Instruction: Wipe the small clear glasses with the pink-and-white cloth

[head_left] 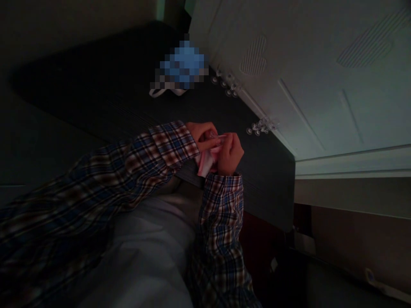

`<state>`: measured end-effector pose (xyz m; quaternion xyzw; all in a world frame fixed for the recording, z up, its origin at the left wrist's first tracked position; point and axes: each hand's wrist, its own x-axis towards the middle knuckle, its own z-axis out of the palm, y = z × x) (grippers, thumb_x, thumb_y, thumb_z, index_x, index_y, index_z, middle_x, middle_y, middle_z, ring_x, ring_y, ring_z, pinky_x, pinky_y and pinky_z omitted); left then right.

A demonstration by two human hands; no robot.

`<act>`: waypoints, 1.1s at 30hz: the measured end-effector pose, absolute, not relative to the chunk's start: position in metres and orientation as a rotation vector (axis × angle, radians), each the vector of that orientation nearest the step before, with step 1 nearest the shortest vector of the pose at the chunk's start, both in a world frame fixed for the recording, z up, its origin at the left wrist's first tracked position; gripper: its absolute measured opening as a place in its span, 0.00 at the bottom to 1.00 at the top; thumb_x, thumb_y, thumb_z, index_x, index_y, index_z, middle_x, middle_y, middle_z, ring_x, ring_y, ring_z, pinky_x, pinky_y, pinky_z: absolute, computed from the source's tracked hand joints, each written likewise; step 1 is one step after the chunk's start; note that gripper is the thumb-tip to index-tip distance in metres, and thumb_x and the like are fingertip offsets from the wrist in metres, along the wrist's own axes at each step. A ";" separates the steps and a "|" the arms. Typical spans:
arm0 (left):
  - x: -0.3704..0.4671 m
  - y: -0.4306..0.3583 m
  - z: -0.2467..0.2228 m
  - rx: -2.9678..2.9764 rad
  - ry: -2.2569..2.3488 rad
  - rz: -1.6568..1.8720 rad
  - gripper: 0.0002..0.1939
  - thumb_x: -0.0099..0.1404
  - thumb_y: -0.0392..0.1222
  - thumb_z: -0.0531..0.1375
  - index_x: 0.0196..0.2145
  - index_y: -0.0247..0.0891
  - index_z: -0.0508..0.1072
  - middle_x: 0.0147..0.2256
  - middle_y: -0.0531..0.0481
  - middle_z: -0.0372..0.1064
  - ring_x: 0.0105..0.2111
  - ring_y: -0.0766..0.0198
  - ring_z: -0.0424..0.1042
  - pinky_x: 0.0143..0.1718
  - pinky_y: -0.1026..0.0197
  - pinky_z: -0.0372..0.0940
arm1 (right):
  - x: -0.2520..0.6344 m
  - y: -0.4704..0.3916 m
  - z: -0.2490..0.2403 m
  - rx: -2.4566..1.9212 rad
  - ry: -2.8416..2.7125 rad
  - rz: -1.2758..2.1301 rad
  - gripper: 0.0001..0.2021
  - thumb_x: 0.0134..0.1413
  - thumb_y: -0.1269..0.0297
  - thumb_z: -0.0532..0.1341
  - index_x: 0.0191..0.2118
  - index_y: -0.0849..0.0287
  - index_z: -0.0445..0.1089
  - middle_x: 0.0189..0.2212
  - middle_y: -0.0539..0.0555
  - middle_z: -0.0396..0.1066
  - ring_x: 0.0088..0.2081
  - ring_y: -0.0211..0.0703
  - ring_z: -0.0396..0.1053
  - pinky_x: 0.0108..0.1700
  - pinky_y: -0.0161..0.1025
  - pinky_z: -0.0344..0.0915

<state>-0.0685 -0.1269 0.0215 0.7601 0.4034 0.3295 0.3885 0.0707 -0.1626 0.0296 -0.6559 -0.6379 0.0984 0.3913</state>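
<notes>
In the dim head view both hands meet over a dark table (266, 179). Between them is a soft-looking pink and white piece (207, 163), perhaps cloth or a packet; its kind is unclear. My left hand (203, 133) is closed on its upper edge, with thumb and fingers pinching. From the other side my right hand (231, 153) grips the same edge, fingers curled in and knuckles up. The lower part of the piece hangs below the fingers. The fingertips partly hide a small pale or clear strip at the top.
A blurred-out blue object (186, 62) with a whitish loop lies farther back on the table. Clear round-ended plastic pieces (263, 125) stand along the foot of a white panel (308, 85) with ribbed heart shapes, which bounds the right side.
</notes>
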 end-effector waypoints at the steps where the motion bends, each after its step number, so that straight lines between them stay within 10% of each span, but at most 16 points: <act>1: -0.068 -0.127 0.021 1.938 1.024 0.851 0.20 0.58 0.53 0.54 0.39 0.33 0.70 0.27 0.52 0.68 0.25 0.71 0.66 0.27 0.70 0.57 | 0.071 -0.162 0.029 -1.669 -1.621 0.254 0.17 0.60 0.58 0.42 0.30 0.59 0.63 0.25 0.49 0.66 0.28 0.33 0.63 0.31 0.32 0.55; 33: -0.065 -0.127 0.011 1.865 1.054 0.869 0.21 0.58 0.55 0.52 0.37 0.35 0.72 0.22 0.53 0.66 0.21 0.70 0.64 0.22 0.70 0.55 | 0.068 -0.164 0.030 -1.683 -1.613 0.221 0.18 0.59 0.58 0.42 0.29 0.58 0.64 0.25 0.49 0.67 0.27 0.34 0.64 0.31 0.31 0.56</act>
